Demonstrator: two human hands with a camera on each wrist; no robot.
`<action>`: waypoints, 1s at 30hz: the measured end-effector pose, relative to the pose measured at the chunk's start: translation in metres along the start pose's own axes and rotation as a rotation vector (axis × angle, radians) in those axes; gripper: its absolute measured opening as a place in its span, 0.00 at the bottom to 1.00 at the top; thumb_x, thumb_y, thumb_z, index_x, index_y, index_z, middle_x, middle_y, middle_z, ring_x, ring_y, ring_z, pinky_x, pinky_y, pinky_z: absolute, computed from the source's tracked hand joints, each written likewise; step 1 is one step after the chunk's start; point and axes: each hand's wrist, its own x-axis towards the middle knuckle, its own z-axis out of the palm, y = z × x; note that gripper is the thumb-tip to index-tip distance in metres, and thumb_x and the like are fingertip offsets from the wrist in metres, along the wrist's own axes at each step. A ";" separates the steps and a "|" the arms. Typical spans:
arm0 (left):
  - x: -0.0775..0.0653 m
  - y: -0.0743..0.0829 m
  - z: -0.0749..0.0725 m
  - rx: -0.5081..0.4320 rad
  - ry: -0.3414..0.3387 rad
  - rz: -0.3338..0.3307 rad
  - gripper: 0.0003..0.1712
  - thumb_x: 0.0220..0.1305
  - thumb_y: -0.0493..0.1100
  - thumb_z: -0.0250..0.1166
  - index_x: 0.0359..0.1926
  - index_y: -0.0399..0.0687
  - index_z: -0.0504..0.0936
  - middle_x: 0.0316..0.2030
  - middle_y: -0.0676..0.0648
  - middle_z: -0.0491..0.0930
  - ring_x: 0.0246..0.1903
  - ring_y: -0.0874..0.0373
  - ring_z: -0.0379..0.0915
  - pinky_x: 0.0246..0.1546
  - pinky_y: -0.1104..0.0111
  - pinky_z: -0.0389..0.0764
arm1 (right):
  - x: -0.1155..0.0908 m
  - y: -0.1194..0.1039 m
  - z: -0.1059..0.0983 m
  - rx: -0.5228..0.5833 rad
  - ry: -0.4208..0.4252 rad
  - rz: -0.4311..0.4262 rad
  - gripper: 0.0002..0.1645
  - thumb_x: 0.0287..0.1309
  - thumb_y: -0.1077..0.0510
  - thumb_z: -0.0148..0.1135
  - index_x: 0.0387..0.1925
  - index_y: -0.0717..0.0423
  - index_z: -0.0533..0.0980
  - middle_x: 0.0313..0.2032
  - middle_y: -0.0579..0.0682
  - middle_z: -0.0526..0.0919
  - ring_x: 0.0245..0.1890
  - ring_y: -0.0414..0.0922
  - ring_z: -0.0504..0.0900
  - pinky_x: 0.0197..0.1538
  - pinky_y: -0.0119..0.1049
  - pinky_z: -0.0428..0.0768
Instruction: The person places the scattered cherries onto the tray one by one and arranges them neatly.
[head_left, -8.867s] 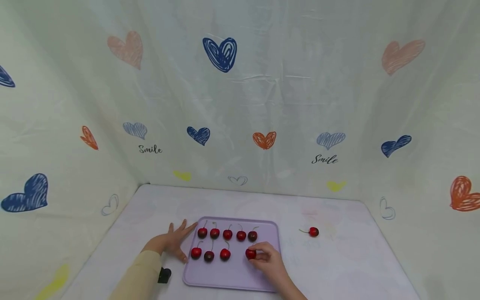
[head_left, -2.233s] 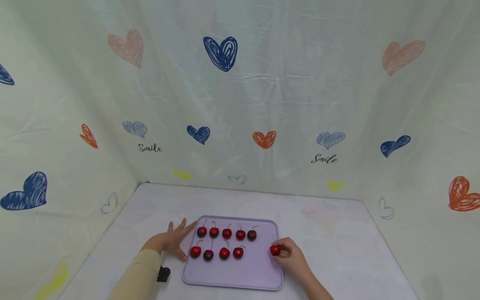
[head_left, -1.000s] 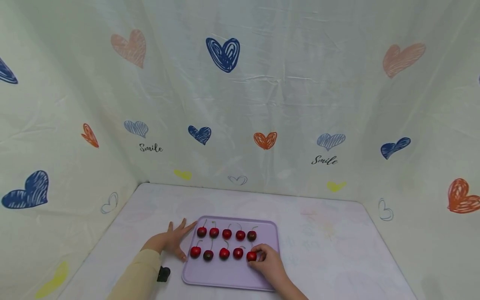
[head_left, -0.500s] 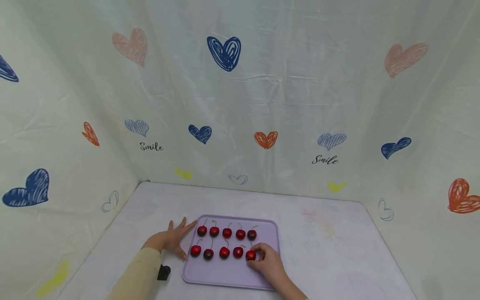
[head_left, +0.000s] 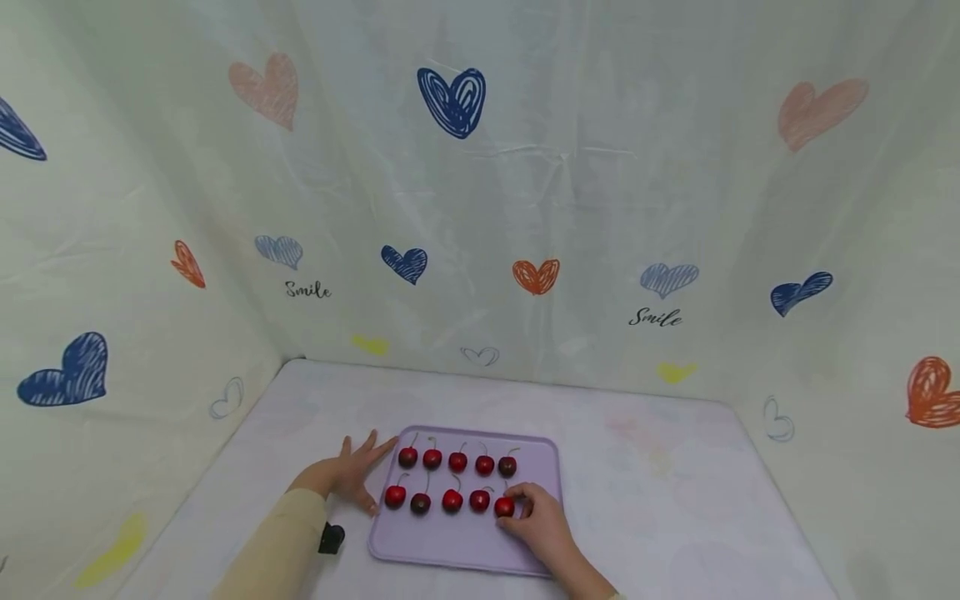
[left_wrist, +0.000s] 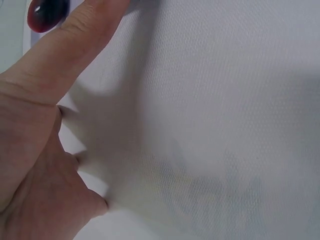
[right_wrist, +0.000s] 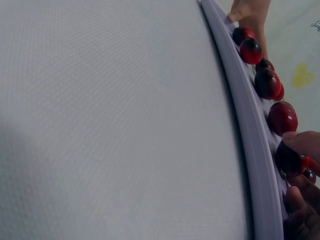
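Observation:
A lilac tray point(head_left: 442, 542) lies on the table, with red and dark red cherries in two rows, stems mostly pointing away. My right hand point(head_left: 542, 521) pinches the rightmost cherry of the near row point(head_left: 504, 507) between thumb and fingers; in the right wrist view that cherry point(right_wrist: 289, 159) sits on the tray under the thumb. My left hand point(head_left: 352, 475) is spread at the tray's left edge, its fingers straight and touching or very near the rim. In the left wrist view the left hand point(left_wrist: 55, 100) rests with one cherry point(left_wrist: 47, 14) beyond its thumb.
A small black object point(head_left: 331, 538) lies by the left sleeve. The white table point(head_left: 645, 500) stretches to the right of the tray. Behind and at both sides hangs a pale curtain point(head_left: 480, 200) printed with hearts.
The cherry lying right of the tray has been brought by my right hand to the near row's right end. Earlier, that hand let go of the row's fourth cherry. My left hand stays put.

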 end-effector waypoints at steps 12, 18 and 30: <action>-0.003 -0.007 -0.003 -0.028 -0.003 0.008 0.63 0.39 0.48 0.82 0.74 0.48 0.56 0.72 0.27 0.45 0.65 0.16 0.31 0.54 0.24 0.49 | 0.005 -0.001 0.008 -0.007 0.006 -0.017 0.21 0.38 0.60 0.79 0.38 0.55 0.82 0.25 0.43 0.74 0.22 0.36 0.68 0.24 0.31 0.70; -0.006 -0.010 -0.004 -0.033 0.009 0.040 0.61 0.40 0.49 0.82 0.73 0.46 0.58 0.71 0.27 0.49 0.66 0.19 0.36 0.54 0.26 0.53 | 0.005 0.000 0.010 -0.026 0.018 -0.007 0.21 0.37 0.59 0.79 0.38 0.54 0.82 0.26 0.42 0.75 0.22 0.36 0.68 0.25 0.30 0.69; -0.012 -0.019 -0.013 -0.096 0.072 0.068 0.61 0.39 0.45 0.83 0.73 0.46 0.59 0.72 0.26 0.46 0.68 0.27 0.46 0.62 0.36 0.56 | 0.008 0.001 -0.024 0.015 -0.054 -0.060 0.23 0.41 0.60 0.79 0.43 0.57 0.81 0.31 0.50 0.77 0.21 0.35 0.69 0.23 0.29 0.71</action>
